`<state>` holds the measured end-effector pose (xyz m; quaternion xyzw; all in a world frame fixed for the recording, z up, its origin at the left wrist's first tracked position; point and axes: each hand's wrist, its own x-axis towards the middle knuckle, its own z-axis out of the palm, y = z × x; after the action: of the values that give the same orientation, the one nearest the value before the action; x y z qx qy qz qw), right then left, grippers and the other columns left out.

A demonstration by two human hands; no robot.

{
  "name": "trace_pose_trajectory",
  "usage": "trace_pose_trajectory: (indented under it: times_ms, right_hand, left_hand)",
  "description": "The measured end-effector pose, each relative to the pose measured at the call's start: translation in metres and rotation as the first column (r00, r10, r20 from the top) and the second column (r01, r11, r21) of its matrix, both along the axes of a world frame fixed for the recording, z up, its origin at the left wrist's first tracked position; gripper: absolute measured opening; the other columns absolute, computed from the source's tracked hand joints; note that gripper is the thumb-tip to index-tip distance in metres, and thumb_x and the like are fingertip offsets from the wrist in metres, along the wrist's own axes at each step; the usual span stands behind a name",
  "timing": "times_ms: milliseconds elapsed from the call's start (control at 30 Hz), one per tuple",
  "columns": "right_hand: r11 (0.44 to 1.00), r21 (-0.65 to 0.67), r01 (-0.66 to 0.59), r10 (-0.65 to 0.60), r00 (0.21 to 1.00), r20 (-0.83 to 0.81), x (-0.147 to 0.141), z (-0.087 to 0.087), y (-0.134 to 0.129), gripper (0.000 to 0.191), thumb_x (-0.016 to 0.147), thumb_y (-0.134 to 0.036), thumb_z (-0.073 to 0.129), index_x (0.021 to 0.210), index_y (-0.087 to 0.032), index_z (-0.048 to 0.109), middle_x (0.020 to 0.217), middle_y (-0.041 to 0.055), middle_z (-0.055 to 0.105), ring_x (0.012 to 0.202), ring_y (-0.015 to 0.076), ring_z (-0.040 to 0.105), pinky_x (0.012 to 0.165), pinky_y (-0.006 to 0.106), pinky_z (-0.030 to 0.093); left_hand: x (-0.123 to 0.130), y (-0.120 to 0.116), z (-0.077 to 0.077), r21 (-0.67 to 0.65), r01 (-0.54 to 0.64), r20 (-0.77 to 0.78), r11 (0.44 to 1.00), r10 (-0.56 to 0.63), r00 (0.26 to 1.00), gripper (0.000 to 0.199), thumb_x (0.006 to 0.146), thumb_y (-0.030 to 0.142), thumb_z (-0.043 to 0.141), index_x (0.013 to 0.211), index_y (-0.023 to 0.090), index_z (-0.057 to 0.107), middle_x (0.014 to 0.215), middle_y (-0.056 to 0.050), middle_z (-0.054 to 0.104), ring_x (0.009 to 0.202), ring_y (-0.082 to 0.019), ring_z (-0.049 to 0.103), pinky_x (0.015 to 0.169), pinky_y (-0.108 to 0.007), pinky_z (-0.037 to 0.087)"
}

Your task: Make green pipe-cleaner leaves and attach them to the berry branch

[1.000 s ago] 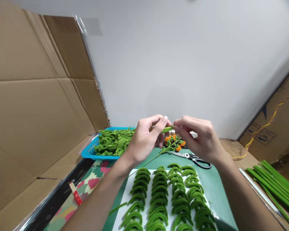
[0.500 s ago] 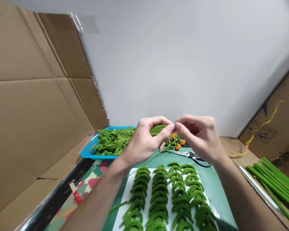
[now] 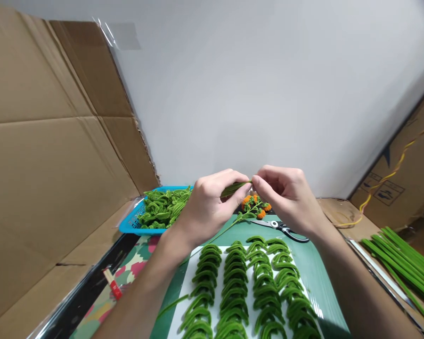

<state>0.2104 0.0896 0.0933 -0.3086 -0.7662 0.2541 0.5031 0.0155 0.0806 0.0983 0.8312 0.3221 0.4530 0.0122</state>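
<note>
Fuzzy green pipe cleaners [image 3: 231, 189], bent into a narrow leaf-like bundle, lie in the closed fingers of my left hand [image 3: 210, 202]. The thumb and index finger of my right hand [image 3: 288, 195] pinch their tip, touching the left fingertips. Just below, several rows of curved green pipe cleaner pieces [image 3: 236, 278] overlap on a white sheet [image 3: 217, 313]. Behind the hands lies a stem with orange pipe cleaner flowers [image 3: 261, 214]. Black-handled scissors [image 3: 281, 227] rest on the green mat beneath my right hand.
A blue basket [image 3: 129, 225] heaped with green pipe cleaner shapes [image 3: 159, 207] stands back left. Long straight green pipe cleaners [image 3: 403, 263] lie at the right beside a metal strip [image 3: 378, 273]. Cardboard walls [image 3: 56, 155] rise on both sides. A red-wrapped stick packet [image 3: 113, 285] lies left.
Both hands have shifted slightly left. The bundle has turned, showing less of its broad side between the fingers. My right fingers still pinch at its tip.
</note>
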Motion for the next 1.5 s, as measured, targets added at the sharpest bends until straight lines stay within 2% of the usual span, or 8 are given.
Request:
trace_pose_trajectory:
  times_ms: [167,400,567,800,1000,1167,1300,1500]
  right_hand:
    - [0.998,0.061,-0.017,0.018,1.0,-0.012,0.004,-0.001,0.001,0.033,0.103,-0.03,0.064,0.073,-0.019,0.057,0.059,-0.0064,0.043,0.053,0.0075,0.034,0.048,0.024,0.028]
    - [0.893,0.449,0.03,-0.088,0.99,0.109,0.008,-0.005,0.005,0.018,0.105,-0.017,0.057,0.088,-0.019,0.062,0.071,-0.0026,0.056,0.059,0.0092,0.044,0.056,0.026,0.037]
    - [0.916,0.401,0.004,-0.054,0.992,0.114,0.009,-0.004,0.007,0.019,0.104,-0.017,0.057,0.085,-0.019,0.062,0.066,-0.0051,0.049,0.057,0.0087,0.038,0.055,0.026,0.035]
    - [0.986,0.13,-0.105,0.1,0.994,0.045,0.014,-0.003,0.006,0.025,0.103,-0.029,0.064,0.081,-0.018,0.067,0.061,-0.0055,0.048,0.054,0.0081,0.035,0.049,0.025,0.028]
    - [0.963,-0.118,-0.243,0.21,0.948,-0.239,0.011,-0.005,0.01,0.031,0.092,-0.039,0.08,0.072,-0.017,0.07,0.054,-0.0062,0.045,0.049,0.0073,0.032,0.043,0.024,0.023]
    - [0.913,-0.254,-0.32,0.231,0.917,-0.324,0.012,-0.002,0.006,0.031,0.089,-0.039,0.083,0.071,-0.017,0.07,0.051,-0.0077,0.042,0.042,0.0058,0.03,0.038,0.022,0.024]
    - [0.987,-0.107,-0.123,0.101,0.976,-0.194,0.01,0.003,0.0,0.029,0.091,-0.029,0.079,0.068,-0.017,0.067,0.052,-0.0073,0.041,0.045,0.0057,0.031,0.04,0.022,0.024]
    - [0.973,0.181,0.146,-0.129,0.986,-0.101,0.01,0.002,0.003,0.03,0.1,-0.027,0.066,0.072,-0.019,0.062,0.058,-0.0061,0.038,0.05,0.0077,0.031,0.046,0.025,0.026]
  left_hand:
    - [0.005,-0.006,0.007,-0.343,0.124,0.186,0.931,-0.062,0.981,0.021,0.104,0.035,0.064,0.098,0.019,0.075,0.085,-0.001,0.071,0.072,-0.013,0.06,0.068,-0.025,0.048]
    - [0.007,0.0,0.007,-0.69,0.513,0.548,0.51,-0.094,0.831,0.04,0.103,0.049,0.06,0.078,0.018,0.062,0.062,0.002,0.053,0.052,-0.009,0.041,0.044,-0.021,0.032]
    - [0.007,0.0,0.006,-0.721,0.618,0.626,0.313,-0.089,0.775,0.036,0.099,0.048,0.07,0.083,0.017,0.061,0.066,0.006,0.043,0.05,-0.005,0.032,0.043,-0.018,0.027]
    - [0.008,-0.003,0.007,-0.707,0.565,0.573,0.426,-0.125,0.81,0.033,0.097,0.043,0.074,0.081,0.018,0.059,0.068,0.005,0.048,0.052,-0.005,0.041,0.045,-0.017,0.031]
    - [0.015,-0.015,0.01,-0.605,0.36,0.411,0.71,-0.108,0.905,0.026,0.1,0.04,0.07,0.087,0.019,0.062,0.069,0.004,0.056,0.055,-0.008,0.047,0.05,-0.02,0.039]
    - [0.02,-0.024,0.009,-0.29,0.058,0.113,0.955,-0.026,0.993,0.019,0.105,0.029,0.059,0.09,0.02,0.065,0.078,0.0,0.063,0.069,-0.013,0.054,0.067,-0.026,0.046]
    - [0.019,-0.018,0.006,-0.295,0.064,0.14,0.953,-0.023,0.99,0.018,0.105,0.03,0.06,0.093,0.019,0.067,0.08,0.001,0.065,0.069,-0.012,0.055,0.068,-0.025,0.046]
    - [0.01,-0.001,0.007,-0.598,0.317,0.379,0.736,-0.088,0.921,0.033,0.103,0.047,0.064,0.091,0.017,0.066,0.067,0.002,0.065,0.048,-0.008,0.052,0.047,-0.02,0.042]
